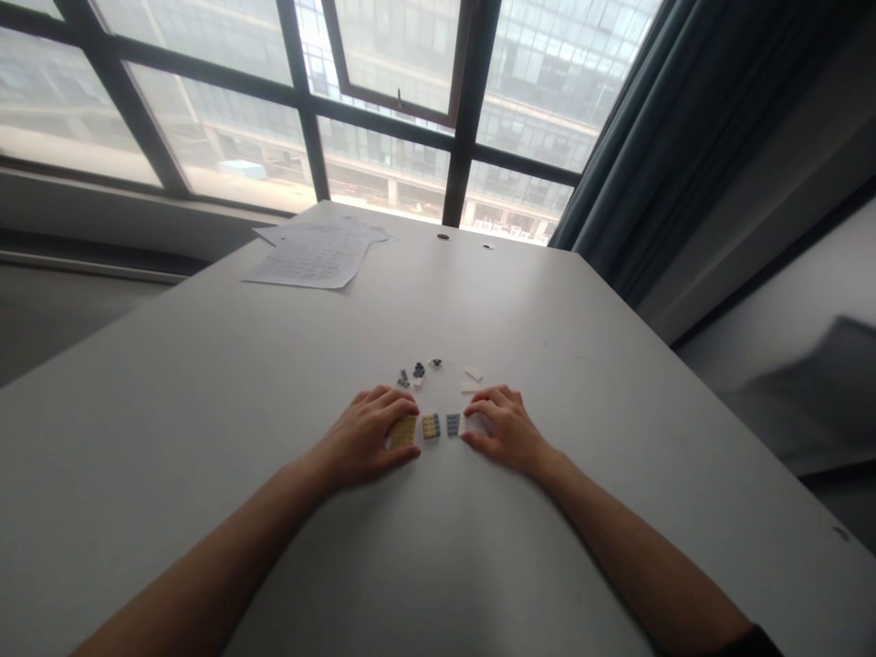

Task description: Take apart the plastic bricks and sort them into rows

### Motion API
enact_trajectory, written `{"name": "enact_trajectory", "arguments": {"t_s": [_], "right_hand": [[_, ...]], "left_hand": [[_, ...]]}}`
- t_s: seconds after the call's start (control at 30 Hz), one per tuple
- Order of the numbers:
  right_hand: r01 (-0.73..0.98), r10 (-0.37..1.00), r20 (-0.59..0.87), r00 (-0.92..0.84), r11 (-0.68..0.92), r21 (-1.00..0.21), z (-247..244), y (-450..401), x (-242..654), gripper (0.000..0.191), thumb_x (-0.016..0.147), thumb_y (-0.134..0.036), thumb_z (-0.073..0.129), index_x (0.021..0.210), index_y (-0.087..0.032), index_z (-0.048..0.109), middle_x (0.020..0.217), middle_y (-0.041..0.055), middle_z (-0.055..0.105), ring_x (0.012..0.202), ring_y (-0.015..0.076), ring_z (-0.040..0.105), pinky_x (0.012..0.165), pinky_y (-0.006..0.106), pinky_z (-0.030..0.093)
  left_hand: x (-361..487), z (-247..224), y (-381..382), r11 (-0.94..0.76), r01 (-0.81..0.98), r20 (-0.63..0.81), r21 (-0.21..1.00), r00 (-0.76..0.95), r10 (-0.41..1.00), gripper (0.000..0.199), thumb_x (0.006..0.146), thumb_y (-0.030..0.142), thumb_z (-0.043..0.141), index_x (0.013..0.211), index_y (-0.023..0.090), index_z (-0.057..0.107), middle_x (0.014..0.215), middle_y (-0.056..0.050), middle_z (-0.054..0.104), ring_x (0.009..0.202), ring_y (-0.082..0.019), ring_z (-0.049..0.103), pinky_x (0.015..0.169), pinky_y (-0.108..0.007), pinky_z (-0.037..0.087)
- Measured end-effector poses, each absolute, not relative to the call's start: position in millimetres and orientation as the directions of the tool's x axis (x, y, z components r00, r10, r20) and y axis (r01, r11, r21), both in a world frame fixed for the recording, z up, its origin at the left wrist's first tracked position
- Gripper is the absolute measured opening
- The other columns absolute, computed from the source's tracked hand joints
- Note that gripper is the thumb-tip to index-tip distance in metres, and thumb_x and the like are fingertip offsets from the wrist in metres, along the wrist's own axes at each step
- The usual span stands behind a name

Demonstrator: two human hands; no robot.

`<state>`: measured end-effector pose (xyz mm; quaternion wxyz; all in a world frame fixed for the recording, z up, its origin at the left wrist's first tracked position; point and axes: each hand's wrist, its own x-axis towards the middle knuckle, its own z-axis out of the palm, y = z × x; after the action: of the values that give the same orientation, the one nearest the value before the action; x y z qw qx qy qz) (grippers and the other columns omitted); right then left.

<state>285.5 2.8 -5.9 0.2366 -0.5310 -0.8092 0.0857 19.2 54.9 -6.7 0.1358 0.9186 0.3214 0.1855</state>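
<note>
My left hand (373, 432) rests on the table with thumb and fingers closed round the edges of a tan studded building plate (403, 432). Opposite it, my right hand (505, 429) grips a white building plate (474, 424), partly hidden by the fingers. In the gap between the hands lie a small tan-and-grey studded piece (431, 426) and a blue-grey studded plate (453, 424), both apart from the fingertips.
Beyond the hands are small grey pieces (403, 377), a dark piece (419, 370), a black-and-yellowish piece (435, 363) and white flat pieces (474, 373). Printed papers (315, 255) lie at the far left of the white table (438, 566). A dark curtain (622, 173) hangs at right.
</note>
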Motion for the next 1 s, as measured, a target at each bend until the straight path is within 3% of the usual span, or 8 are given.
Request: {"name": "enact_trajectory", "arguments": {"t_s": [0.37, 1.0], "right_hand": [[0.818, 0.898, 0.298, -0.324, 0.424, -0.388, -9.9, 4.8, 286.1, 0.036, 0.077, -0.039, 0.071, 0.108, -0.023, 0.065, 0.112, 0.0065, 0.061, 0.110, 0.0246, 0.048, 0.098, 0.042, 0.032], [0.822, 0.900, 0.320, -0.298, 0.412, -0.394, -11.0, 9.0, 280.1, 0.025, 0.078, -0.032, 0.070, 0.100, -0.024, 0.066, 0.110, 0.0048, 0.063, 0.110, 0.0230, 0.048, 0.098, 0.041, 0.031]], "left_hand": [[18.8, -8.5, 55.4, -0.760, 0.537, 0.255, 0.366, 0.728, 0.636, 0.040, 0.076, 0.048, 0.063, 0.108, 0.024, 0.057, 0.119, -0.006, 0.059, 0.111, -0.026, 0.049, 0.095, -0.039, 0.035], [19.5, -6.1, 54.4, -0.754, 0.533, 0.265, 0.385, 0.719, 0.643, 0.039, 0.075, 0.047, 0.064, 0.106, 0.024, 0.060, 0.117, -0.006, 0.060, 0.110, -0.026, 0.050, 0.095, -0.040, 0.036]]}}
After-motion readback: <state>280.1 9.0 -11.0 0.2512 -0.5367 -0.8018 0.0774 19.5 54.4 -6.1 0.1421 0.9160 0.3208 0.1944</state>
